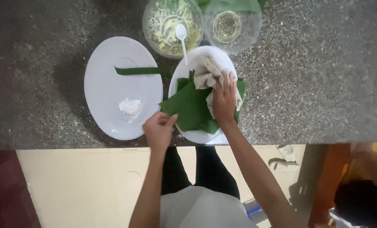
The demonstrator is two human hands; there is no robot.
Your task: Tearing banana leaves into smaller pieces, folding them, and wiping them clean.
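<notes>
A green banana leaf (192, 107) lies across a white oval plate (201, 55) near the counter's front edge. My right hand (224, 100) presses a beige cloth (206, 71) flat onto the leaf. With my left hand (159, 128) I pinch the leaf's near left corner. To the left, a second white plate (108, 80) carries a narrow green leaf strip (137, 70) and a small white lump (131, 107).
Two glass bowls stand at the back: one (167, 23) smeared yellow with a white plastic spoon (182, 40) in it, one (232, 23) with clear liquid. The counter (315, 76) is speckled grey stone. Below its edge are a pale floor and sandals (283, 158).
</notes>
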